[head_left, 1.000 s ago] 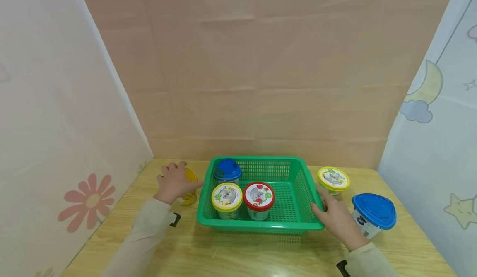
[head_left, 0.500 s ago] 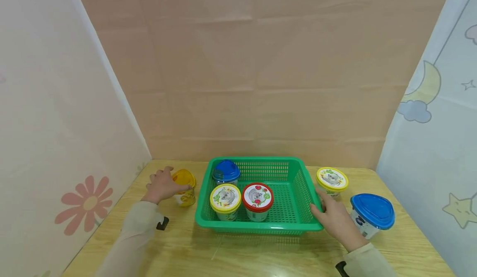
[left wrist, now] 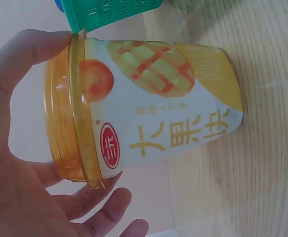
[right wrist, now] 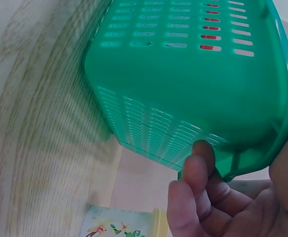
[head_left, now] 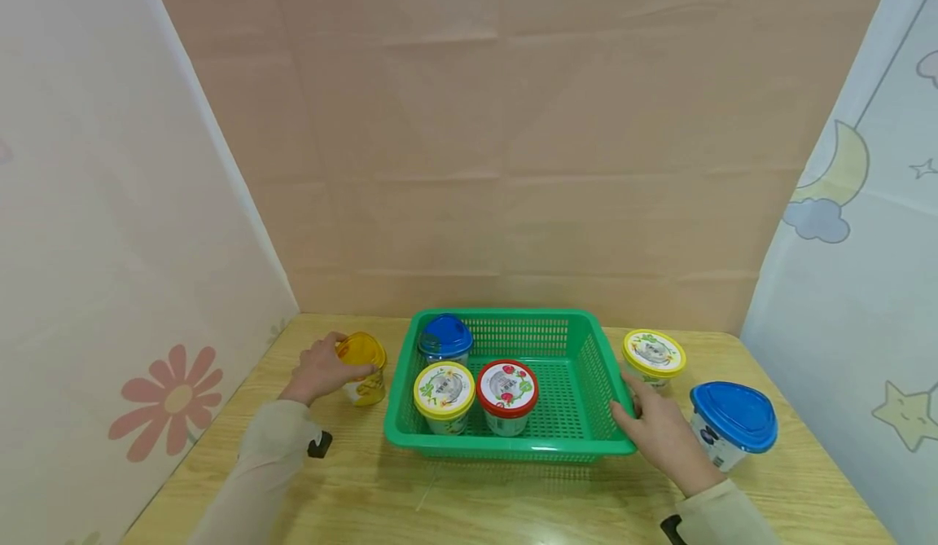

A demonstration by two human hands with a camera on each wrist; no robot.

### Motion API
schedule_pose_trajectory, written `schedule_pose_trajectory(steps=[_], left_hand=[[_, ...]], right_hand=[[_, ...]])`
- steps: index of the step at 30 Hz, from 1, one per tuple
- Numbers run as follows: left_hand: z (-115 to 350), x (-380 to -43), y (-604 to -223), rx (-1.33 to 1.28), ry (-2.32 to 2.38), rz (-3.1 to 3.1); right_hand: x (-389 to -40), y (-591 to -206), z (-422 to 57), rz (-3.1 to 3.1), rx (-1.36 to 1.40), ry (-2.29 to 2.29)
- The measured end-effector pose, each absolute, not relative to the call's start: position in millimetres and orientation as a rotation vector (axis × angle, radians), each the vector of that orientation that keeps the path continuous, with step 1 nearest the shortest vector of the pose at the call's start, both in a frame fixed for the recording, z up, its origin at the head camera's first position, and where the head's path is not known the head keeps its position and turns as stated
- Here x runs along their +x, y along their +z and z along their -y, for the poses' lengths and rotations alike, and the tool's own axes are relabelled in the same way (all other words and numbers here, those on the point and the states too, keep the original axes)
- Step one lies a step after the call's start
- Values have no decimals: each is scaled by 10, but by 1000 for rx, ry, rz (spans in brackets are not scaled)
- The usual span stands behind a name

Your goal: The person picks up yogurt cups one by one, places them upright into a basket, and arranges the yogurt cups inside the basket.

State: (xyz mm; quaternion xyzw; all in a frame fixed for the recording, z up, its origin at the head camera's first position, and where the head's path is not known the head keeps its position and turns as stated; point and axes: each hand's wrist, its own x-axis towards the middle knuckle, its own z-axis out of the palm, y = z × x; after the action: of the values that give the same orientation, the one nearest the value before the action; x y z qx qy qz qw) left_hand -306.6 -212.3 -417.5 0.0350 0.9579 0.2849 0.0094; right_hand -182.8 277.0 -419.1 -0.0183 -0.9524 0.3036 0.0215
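Observation:
My left hand (head_left: 318,370) holds a yogurt cup with a clear orange lid (head_left: 362,351), which stands upright left of the basket. In the left wrist view, the thumb and fingers (left wrist: 67,197) lie on opposite sides of its lid, and mango art shows on the cup wall (left wrist: 158,108). My right hand (head_left: 665,431) grips the right rim of a green plastic basket (head_left: 513,446), thumb over the rim and fingers beneath it. Inside the basket are a blue-lidded cup (head_left: 445,336), a yellow-lidded tub (head_left: 444,388) and a red-lidded tub (head_left: 507,386), all toward its left and middle.
Right of the basket stands another yellow-lidded tub (head_left: 655,352). Nearer, beside my right wrist, is a blue-lidded cup (head_left: 734,416). The wooden table (head_left: 469,500) is bounded by a brown back wall (head_left: 469,162) and printed side walls.
My left hand first moves left, uncovering the orange-lidded yogurt cup, then closes in on it and takes hold around the lid. The right hand stays at the basket's rim.

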Motion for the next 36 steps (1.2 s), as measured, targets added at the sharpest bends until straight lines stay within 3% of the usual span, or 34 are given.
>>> schedule_pose_trajectory(steps=[36], left_hand=[[2084, -3026, -3947, 163, 934, -3041]], right_hand=[[-1824, -4194, -2772, 2951, -63, 953]])
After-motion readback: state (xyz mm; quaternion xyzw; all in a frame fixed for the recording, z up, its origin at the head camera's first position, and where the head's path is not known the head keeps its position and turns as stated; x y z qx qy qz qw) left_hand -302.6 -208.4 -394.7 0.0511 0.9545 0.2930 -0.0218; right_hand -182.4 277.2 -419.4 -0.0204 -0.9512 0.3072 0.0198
